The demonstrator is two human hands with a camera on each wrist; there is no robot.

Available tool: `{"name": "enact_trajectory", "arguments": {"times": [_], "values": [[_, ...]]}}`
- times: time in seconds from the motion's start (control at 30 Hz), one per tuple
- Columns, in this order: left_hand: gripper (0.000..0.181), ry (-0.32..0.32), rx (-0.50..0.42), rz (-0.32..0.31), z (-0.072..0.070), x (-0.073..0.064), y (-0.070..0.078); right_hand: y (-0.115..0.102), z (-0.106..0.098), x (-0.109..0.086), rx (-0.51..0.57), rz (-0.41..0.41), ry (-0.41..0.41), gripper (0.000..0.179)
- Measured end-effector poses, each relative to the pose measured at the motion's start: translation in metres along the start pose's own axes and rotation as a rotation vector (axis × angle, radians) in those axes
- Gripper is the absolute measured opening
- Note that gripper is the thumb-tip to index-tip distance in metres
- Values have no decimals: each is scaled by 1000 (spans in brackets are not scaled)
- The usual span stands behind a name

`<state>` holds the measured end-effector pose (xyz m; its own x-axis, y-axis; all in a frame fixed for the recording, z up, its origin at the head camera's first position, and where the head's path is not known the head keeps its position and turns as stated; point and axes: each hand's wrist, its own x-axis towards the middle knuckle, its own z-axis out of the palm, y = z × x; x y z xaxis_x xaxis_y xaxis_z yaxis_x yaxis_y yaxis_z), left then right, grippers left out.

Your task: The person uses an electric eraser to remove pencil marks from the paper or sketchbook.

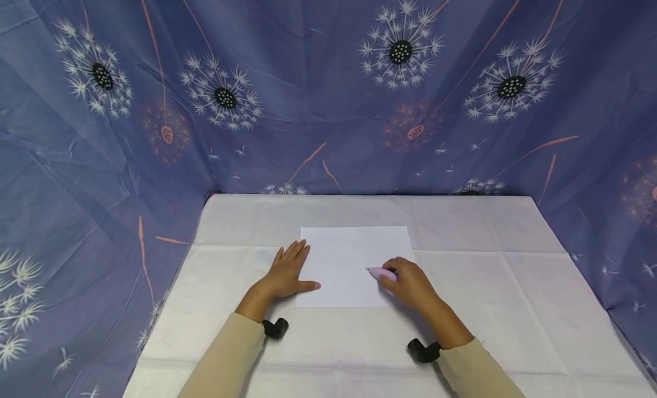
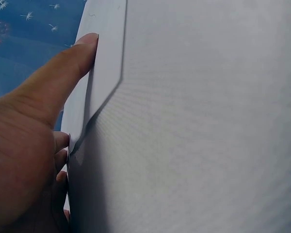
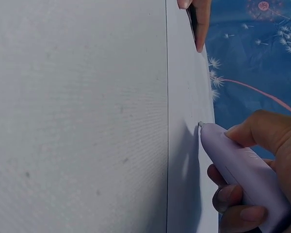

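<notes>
Lilac tool (image 1: 384,273): we find it right of centre in the head frame, over the white sheet (image 1: 344,250).
Long axis: near level there, tip (image 1: 368,268) leftward and slightly up; right-wrist frame, we see it slant lower right to upper left.
Right grip (image 1: 410,283): fingers curled round the tool.
Left grip (image 1: 285,275): fingers extended at sheet's left edge.

— How does the head view look?
— Bright and even; the paper (image 1: 341,252) barely stands out from the pale surface (image 1: 513,307), and a soft shadow lies under the right hand (image 1: 409,283).
— And the wrist views?
— Greyer and cooler, the near surface soft and grainy. In the right one, a bluish shadow darkens the paper beside the lilac tool (image 3: 245,172).
</notes>
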<state>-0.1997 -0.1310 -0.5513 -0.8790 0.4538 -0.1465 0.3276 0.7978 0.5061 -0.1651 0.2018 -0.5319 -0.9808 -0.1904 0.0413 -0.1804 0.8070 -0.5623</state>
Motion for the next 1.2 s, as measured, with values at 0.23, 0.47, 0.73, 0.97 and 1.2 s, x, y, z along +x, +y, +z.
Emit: {"name": "enact_trajectory", "arguments": {"times": [0.23,0.47,0.73,0.97,1.2], "values": [[106,-18,15,-27,-4,0,3,-1,0,0,-2,-8,-14,14],[106,-20,17,-21,-6,-1,5,0,0,0,-7,-16,5,15],[105,-18,16,-22,-6,-2,6,0,0,0,5,-20,2,14],[105,-15,9,-22,-6,-2,5,0,0,1,-2,-26,6,15],[105,-14,11,-25,-4,-1,3,-1,0,1,-12,-15,-3,16]]}}
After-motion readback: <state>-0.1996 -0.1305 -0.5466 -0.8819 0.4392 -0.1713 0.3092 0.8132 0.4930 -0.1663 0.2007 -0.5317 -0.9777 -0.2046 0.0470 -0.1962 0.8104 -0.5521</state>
